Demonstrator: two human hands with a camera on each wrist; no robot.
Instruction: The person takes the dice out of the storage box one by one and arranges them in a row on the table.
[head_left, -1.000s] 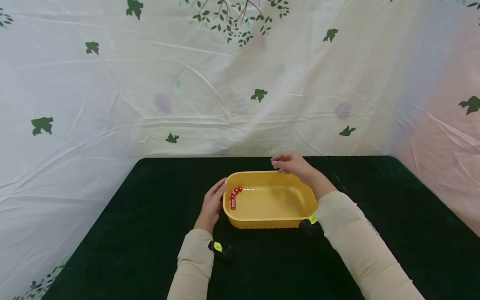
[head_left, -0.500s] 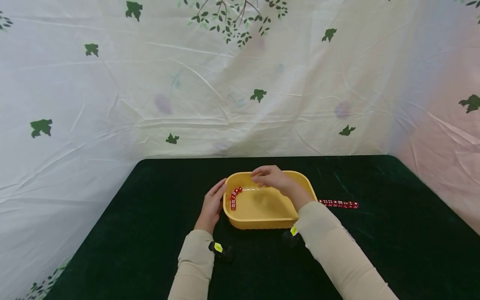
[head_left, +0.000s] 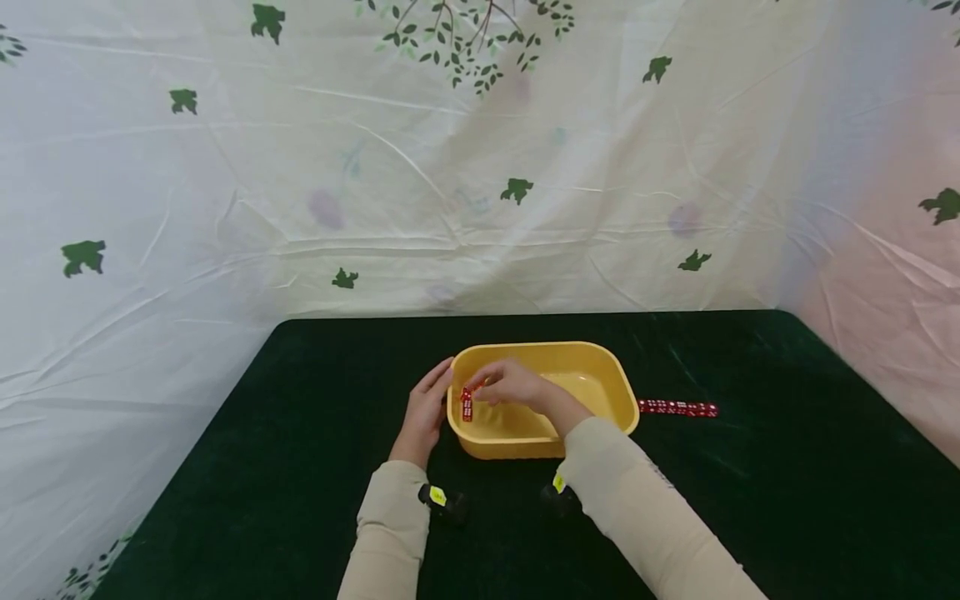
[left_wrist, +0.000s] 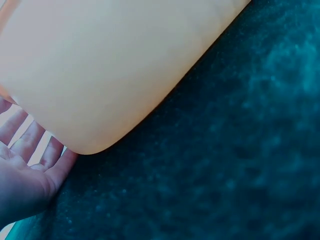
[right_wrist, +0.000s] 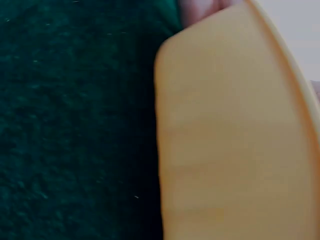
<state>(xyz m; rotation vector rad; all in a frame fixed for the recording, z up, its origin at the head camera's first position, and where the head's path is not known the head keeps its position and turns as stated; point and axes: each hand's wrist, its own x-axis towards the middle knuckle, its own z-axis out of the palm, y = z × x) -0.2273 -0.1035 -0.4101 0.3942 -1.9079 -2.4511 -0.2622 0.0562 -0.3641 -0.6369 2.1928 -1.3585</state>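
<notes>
Inside the yellow plastic tub, right hand reaches down with fingers curled at the red dice by the tub's left wall; cannot tell if it pinches one. Left hand lies flat, fingers straight, against the tub's outer left wall, same in the left wrist view. Tub sits mid dark green tablecloth. Row of red dice on the cloth just right of the tub. Leaf-print sheet behind
</notes>
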